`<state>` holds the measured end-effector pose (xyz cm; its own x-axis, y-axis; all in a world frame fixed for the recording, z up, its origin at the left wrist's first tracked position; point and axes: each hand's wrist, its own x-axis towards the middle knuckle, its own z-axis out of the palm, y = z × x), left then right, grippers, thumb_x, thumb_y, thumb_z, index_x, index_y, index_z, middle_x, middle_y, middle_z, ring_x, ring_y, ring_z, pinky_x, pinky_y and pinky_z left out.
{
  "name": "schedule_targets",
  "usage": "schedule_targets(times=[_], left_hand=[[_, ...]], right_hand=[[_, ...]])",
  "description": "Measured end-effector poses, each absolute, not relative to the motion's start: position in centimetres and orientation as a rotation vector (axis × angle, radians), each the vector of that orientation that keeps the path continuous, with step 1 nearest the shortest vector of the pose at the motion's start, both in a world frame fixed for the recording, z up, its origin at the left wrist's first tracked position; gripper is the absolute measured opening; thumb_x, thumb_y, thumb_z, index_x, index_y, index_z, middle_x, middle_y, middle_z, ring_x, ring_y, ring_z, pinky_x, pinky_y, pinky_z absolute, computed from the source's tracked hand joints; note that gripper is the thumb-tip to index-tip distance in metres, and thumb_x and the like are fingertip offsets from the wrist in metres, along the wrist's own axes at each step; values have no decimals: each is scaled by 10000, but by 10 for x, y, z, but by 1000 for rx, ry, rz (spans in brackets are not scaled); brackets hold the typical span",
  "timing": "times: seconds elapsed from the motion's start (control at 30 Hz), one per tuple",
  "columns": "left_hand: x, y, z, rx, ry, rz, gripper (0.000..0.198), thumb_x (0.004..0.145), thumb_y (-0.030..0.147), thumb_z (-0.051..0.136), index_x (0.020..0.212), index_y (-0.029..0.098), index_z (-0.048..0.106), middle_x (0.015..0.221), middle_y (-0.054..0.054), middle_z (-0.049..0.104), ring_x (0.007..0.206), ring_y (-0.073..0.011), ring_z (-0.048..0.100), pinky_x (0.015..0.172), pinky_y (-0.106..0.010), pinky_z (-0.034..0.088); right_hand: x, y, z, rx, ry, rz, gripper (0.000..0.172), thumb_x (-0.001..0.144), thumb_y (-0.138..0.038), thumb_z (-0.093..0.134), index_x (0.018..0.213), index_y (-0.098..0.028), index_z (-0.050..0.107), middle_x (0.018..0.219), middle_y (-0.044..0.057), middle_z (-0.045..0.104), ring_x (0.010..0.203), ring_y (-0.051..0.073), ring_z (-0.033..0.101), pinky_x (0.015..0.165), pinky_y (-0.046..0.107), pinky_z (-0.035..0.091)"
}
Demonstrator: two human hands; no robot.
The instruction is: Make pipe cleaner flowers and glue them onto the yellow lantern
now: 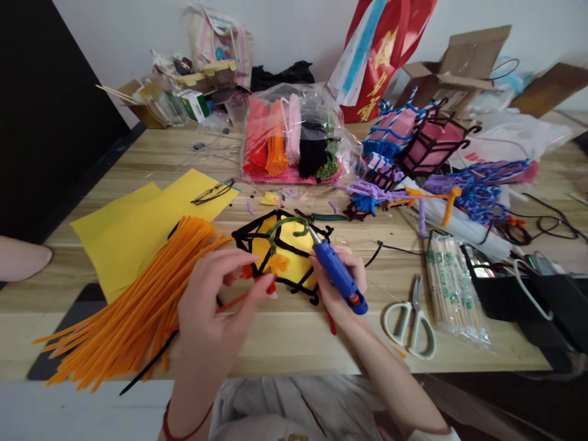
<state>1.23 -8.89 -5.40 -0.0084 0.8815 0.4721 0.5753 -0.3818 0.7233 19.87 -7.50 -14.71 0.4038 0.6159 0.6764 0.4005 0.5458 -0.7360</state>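
In my right hand is a blue glue gun, its nozzle pointing up and left over a lantern with a black fuzzy frame and yellow panels. The fingers behind the gun are partly hidden and also seem to touch the lantern. My left hand is at the lantern's left side, thumb and index finger apart. A small red piece shows at the thumb tip; whether it touches is unclear. On the lantern's front lie a green curved stem and an orange flower.
Orange pipe cleaners lie left beside yellow sheets. Scissors and bagged sticks are to the right. Behind are a clear bag of pipe cleaner bundles and pink lanterns. Another person's arm shows at left.
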Motion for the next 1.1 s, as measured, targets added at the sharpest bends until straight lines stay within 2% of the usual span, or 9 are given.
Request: schedule_targets(times=[0.1, 0.23, 0.4, 0.63, 0.73, 0.8, 0.97, 1.1], left_hand=[[16, -94, -56, 1992, 1530, 1239, 298, 836, 317, 772, 1111, 302, 659, 1042, -5, 664, 955, -181, 592, 879, -350, 500], [18, -95, -61, 1841, 1470, 1252, 264, 850, 287, 761, 1094, 317, 664, 1063, 10, 671, 963, -161, 626, 874, -319, 520], [19, -96, -63, 1823, 1329, 1282, 325, 824, 193, 775, 1102, 323, 668, 1044, 23, 681, 983, -141, 631, 867, -267, 522], [23, -96, -57, 1943, 1229, 1374, 274, 854, 125, 713, 1049, 315, 685, 1013, 19, 721, 1014, -173, 635, 929, -342, 528], [22, -88, -58, 2112, 1351, 1400, 256, 855, 117, 710, 1034, 299, 685, 1015, 11, 744, 1008, -186, 653, 916, -360, 543], [20, -80, -63, 2260, 1424, 1376, 214, 880, 135, 685, 1033, 285, 685, 1022, -3, 759, 1016, -201, 663, 936, -387, 535], [19, -64, -86, 2556, 1413, 1172, 148, 933, 180, 604, 1026, 255, 693, 1007, -25, 784, 991, -233, 679, 888, -410, 494], [24, -64, -95, 2648, 1373, 1094, 122, 951, 188, 587, 1045, 208, 663, 1011, -47, 776, 975, -229, 665, 867, -382, 472]], right_hand=[[204, -77, -150, -966, -1299, 68, 236, 851, -246, 725, 836, -264, 490, 850, 23, 732, 803, 229, 693, 745, 407, 553], [209, -81, -142, -890, -1383, 13, 245, 884, -214, 695, 779, -259, 478, 855, 12, 760, 776, 206, 679, 758, 389, 520], [211, -84, -130, -854, -1431, -48, 262, 908, -159, 655, 765, -247, 454, 848, 5, 754, 779, 182, 656, 773, 372, 497], [209, -83, -142, -937, -1348, -55, 230, 874, -194, 694, 805, -259, 484, 883, 3, 728, 824, 208, 637, 808, 409, 499], [207, -81, -142, -995, -1234, 56, 238, 844, -254, 729, 803, -263, 495, 956, 12, 689, 908, 229, 631, 869, 441, 484], [208, -80, -140, -1006, -1155, 171, 268, 817, -276, 760, 807, -266, 492, 955, 6, 667, 895, 227, 630, 864, 433, 486], [211, -77, -137, -1034, -1145, 561, 212, 881, -370, 693, 838, -251, 522, 797, -5, 656, 704, 194, 642, 717, 370, 528], [210, -75, -141, -942, -1177, 767, 338, 905, -543, 592, 784, -259, 455, 711, -4, 632, 597, 184, 614, 565, 336, 519]])
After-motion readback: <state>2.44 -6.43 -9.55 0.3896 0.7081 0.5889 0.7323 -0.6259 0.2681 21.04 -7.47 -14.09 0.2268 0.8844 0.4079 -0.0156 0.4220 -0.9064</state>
